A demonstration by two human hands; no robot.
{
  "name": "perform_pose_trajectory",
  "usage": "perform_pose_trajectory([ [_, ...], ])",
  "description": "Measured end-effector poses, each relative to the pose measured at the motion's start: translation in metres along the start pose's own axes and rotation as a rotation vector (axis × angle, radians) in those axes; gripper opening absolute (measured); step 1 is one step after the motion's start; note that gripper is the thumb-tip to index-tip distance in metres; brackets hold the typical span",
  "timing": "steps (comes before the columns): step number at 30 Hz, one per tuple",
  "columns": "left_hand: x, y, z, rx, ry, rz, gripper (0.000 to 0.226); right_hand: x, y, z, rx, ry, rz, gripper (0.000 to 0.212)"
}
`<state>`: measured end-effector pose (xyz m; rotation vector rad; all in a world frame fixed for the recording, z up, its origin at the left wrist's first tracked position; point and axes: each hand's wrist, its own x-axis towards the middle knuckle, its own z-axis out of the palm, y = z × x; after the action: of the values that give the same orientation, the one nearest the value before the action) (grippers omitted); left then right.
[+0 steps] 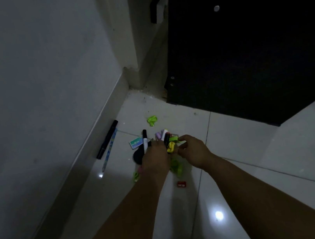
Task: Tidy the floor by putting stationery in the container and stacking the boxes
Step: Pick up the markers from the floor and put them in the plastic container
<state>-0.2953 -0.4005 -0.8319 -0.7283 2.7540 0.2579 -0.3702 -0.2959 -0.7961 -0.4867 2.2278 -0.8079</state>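
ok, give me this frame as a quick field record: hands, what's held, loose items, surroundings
left hand: low over the pile, grips a white marker with a black cap
right hand: fingers curled at the pile's right edge, beside a yellow item; actual grip unclear
pile: small mixed stationery, partly hidden by the hands
by the wall: black marker lying beside a blue pencil
loose on the tiles: green item, small box with a green label, red item
surroundings: white floor tiles, dark cabinet
lighting: dim

Both hands (155, 156) (193, 151) curled, close together
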Motion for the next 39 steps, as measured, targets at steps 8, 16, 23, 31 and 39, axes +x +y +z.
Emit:
perform_pose_trajectory([
  [8,0.005,-0.001,-0.016,-0.348,0.05,-0.155,0.039,0.018,-0.003,0.004,0.197,-0.033,0.121,0.027],
  [16,0.006,-0.019,-0.026,-0.923,0.001,-0.053,0.013,0.027,-0.016,0.016,0.443,-0.057,0.098,0.014],
  [23,0.01,-0.029,-0.026,-1.147,-0.061,-0.068,0.03,0.028,-0.015,0.002,0.628,-0.038,0.145,0.004],
  [31,-0.001,-0.009,-0.014,-0.262,0.031,-0.062,0.042,0.016,-0.003,-0.015,0.643,-0.028,0.21,0.011],
  [39,-0.008,-0.012,-0.015,-0.49,0.082,-0.108,0.031,0.014,-0.007,-0.012,0.572,-0.006,0.199,0.015],
])
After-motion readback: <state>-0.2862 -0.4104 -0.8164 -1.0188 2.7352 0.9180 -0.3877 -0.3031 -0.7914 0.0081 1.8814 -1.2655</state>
